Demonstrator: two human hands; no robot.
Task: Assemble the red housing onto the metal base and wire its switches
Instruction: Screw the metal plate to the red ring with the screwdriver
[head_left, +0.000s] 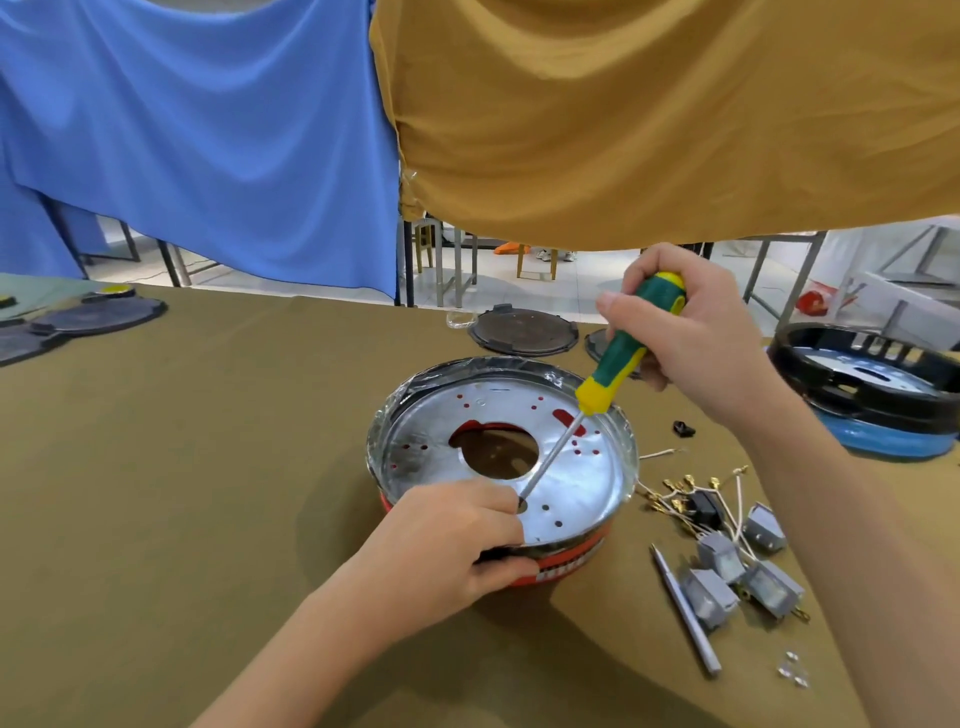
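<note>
A shiny round metal base (571, 483) with a large centre hole lies on top of the red housing (566, 561) in the middle of the table. My left hand (457, 540) grips the near rim of both parts, its fingertips beside a small hole in the base. My right hand (691, 338) holds a green and yellow screwdriver (618, 358) by the handle. Its metal shaft slants down to the left, and the tip sits at that hole by my left fingers. Grey switches (737, 571) with white wires and brass terminals (675, 496) lie to the right of the housing.
A grey metal rod (685, 613) and small clear parts (795, 670) lie at the near right. A black and blue housing (872, 384) stands at far right. Dark round lids (522, 330) rest at the far edge and far left. Blue and mustard cloths hang behind.
</note>
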